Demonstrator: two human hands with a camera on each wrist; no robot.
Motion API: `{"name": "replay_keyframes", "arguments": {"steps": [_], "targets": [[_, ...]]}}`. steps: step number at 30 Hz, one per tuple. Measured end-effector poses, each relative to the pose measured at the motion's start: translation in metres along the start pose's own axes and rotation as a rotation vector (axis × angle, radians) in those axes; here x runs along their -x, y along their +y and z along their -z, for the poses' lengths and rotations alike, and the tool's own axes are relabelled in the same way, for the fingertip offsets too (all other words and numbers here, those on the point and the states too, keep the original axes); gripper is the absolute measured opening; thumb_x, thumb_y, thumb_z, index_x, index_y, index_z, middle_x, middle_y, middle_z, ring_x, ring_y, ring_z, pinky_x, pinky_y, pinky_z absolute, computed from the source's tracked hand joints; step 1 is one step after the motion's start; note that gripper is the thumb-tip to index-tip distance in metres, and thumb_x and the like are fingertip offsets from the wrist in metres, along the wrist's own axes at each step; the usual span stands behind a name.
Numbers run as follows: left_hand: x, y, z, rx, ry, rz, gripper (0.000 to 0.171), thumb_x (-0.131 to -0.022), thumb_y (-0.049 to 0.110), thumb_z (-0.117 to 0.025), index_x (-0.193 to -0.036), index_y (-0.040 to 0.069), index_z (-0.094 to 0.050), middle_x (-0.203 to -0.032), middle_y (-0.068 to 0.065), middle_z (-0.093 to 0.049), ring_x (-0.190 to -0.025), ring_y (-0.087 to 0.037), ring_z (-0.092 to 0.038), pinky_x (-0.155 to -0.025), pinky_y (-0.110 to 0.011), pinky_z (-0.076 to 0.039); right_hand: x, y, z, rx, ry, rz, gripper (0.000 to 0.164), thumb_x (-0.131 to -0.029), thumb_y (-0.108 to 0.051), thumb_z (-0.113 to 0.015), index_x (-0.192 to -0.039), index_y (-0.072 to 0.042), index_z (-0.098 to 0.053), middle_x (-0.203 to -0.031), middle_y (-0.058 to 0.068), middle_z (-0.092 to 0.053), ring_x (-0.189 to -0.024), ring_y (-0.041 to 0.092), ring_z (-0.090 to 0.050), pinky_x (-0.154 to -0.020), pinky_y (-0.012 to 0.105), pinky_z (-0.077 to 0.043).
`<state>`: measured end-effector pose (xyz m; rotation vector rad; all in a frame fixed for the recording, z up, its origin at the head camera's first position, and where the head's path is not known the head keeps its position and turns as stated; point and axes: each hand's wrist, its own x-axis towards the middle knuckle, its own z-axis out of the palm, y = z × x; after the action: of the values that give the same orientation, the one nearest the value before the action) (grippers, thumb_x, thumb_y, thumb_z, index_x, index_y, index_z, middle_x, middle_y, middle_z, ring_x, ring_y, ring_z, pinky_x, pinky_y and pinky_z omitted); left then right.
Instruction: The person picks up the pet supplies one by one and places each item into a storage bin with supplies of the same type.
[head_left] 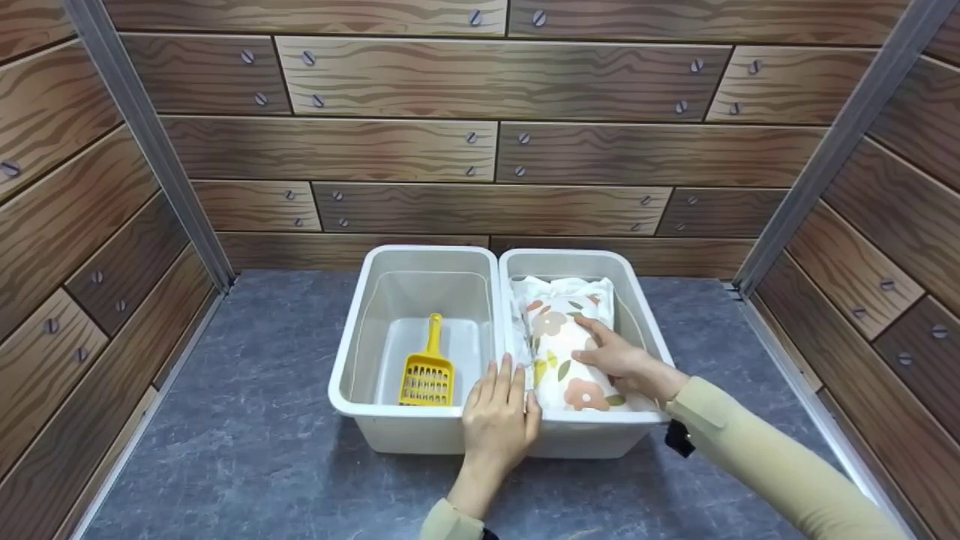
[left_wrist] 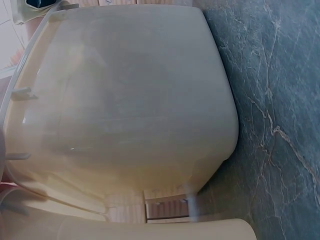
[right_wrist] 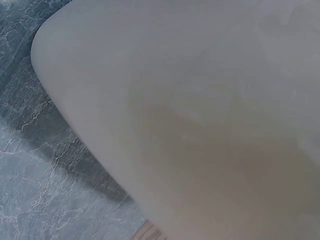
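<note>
In the head view my left hand (head_left: 496, 415) rests with straight fingers over the front rims where the white left bin (head_left: 346, 375) and the white right bin (head_left: 643, 300) meet. My right hand (head_left: 621, 358) reaches into the right bin and lies on a soft, white, flower-patterned bundle (head_left: 553, 379), thumb and forefinger spread on its top. Beneath and beside that bundle shows white ruffled fabric (head_left: 574, 286). A yellow slotted litter scoop (head_left: 427, 379) lies in the left bin, handle pointing away. Both wrist views show mostly bin wall, without the hands' fingers.
Both bins stand side by side on a dark blue-grey marbled surface (head_left: 247, 420). Wood-patterned panels (head_left: 495, 82) enclose the back and both sides, with metal posts (head_left: 150, 142) at the corners. A small black device (head_left: 679, 439) sits at my right wrist.
</note>
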<state>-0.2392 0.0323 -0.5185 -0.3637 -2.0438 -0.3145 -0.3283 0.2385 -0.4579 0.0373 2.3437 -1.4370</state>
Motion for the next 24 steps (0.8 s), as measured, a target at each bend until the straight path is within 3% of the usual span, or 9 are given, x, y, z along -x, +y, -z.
{"name": "replay_keyframes", "arguments": {"steps": [4, 7, 10, 13, 17, 19, 21, 24], "targets": [[0.001, 0.000, 0.001, -0.005, -0.009, 0.003, 0.037, -0.080, 0.028, -0.060, -0.108, 0.008, -0.074, -0.118, -0.011, -0.070, -0.108, -0.028, -0.067, -0.085, -0.038, -0.052, 0.001, 0.000, 0.000, 0.011, -0.015, 0.000, 0.074, -0.097, -0.017, -0.059, -0.157, -0.013, -0.016, -0.159, 0.026, -0.010, -0.126, 0.037, -0.039, -0.099, 0.039, -0.039], [0.001, 0.001, 0.001, -0.003, -0.014, 0.003, 0.038, -0.081, 0.028, -0.060, -0.109, 0.008, -0.074, -0.119, -0.011, -0.069, -0.108, -0.028, -0.067, -0.086, -0.039, -0.052, 0.001, 0.001, 0.000, 0.063, -0.021, 0.006, 0.076, -0.097, -0.023, -0.060, -0.157, -0.012, -0.014, -0.159, 0.026, -0.011, -0.121, 0.035, -0.043, -0.082, 0.031, -0.044], [0.002, 0.001, 0.001, -0.001, -0.018, 0.004, 0.038, -0.081, 0.028, -0.060, -0.109, 0.008, -0.074, -0.119, -0.011, -0.069, -0.108, -0.028, -0.066, -0.086, -0.039, -0.052, 0.002, 0.003, 0.001, 0.140, -0.026, 0.008, 0.078, -0.098, -0.030, -0.059, -0.157, -0.011, -0.013, -0.159, 0.028, -0.013, -0.106, 0.028, -0.048, -0.068, 0.026, -0.042], [0.002, 0.000, 0.002, -0.005, -0.024, 0.006, 0.038, -0.082, 0.029, -0.059, -0.110, 0.008, -0.074, -0.119, -0.011, -0.069, -0.109, -0.028, -0.066, -0.086, -0.039, -0.052, 0.002, 0.003, 0.001, 0.158, -0.023, -0.014, 0.078, -0.098, -0.035, -0.059, -0.158, -0.014, -0.013, -0.158, 0.026, -0.017, -0.077, 0.020, -0.048, -0.057, 0.025, -0.038], [0.002, 0.000, 0.002, -0.004, -0.035, 0.012, 0.038, -0.082, 0.029, -0.059, -0.111, 0.009, -0.074, -0.120, -0.010, -0.069, -0.110, -0.028, -0.066, -0.087, -0.039, -0.052, 0.004, 0.003, 0.000, 0.133, -0.028, -0.036, 0.080, -0.098, -0.038, -0.058, -0.158, -0.017, -0.011, -0.159, 0.023, -0.016, -0.077, 0.019, -0.051, -0.068, 0.027, -0.043], [0.001, 0.000, 0.003, 0.001, -0.038, 0.015, 0.038, -0.082, 0.029, -0.060, -0.111, 0.008, -0.074, -0.121, -0.010, -0.069, -0.110, -0.028, -0.066, -0.087, -0.039, -0.052, 0.005, 0.004, 0.000, 0.101, -0.041, -0.037, 0.081, -0.098, -0.037, -0.058, -0.158, -0.016, -0.009, -0.161, 0.023, -0.011, -0.104, 0.026, -0.055, -0.088, 0.033, -0.045], [0.001, 0.000, 0.003, 0.009, -0.037, 0.015, 0.038, -0.082, 0.028, -0.061, -0.111, 0.008, -0.074, -0.121, -0.011, -0.069, -0.110, -0.028, -0.066, -0.087, -0.039, -0.052, 0.007, 0.004, 0.001, 0.066, -0.054, -0.037, 0.083, -0.098, -0.036, -0.058, -0.158, -0.015, -0.006, -0.162, 0.023, -0.005, -0.132, 0.033, -0.041, -0.107, 0.043, -0.037], [0.000, 0.000, 0.002, 0.011, -0.027, 0.010, 0.037, -0.082, 0.028, -0.060, -0.110, 0.008, -0.074, -0.120, -0.011, -0.069, -0.110, -0.029, -0.066, -0.087, -0.039, -0.052, 0.012, 0.004, 0.004, 0.060, -0.068, -0.022, 0.085, -0.098, -0.035, -0.059, -0.158, -0.011, -0.004, -0.161, 0.023, 0.001, -0.147, 0.038, -0.012, -0.117, 0.051, -0.018]]}}
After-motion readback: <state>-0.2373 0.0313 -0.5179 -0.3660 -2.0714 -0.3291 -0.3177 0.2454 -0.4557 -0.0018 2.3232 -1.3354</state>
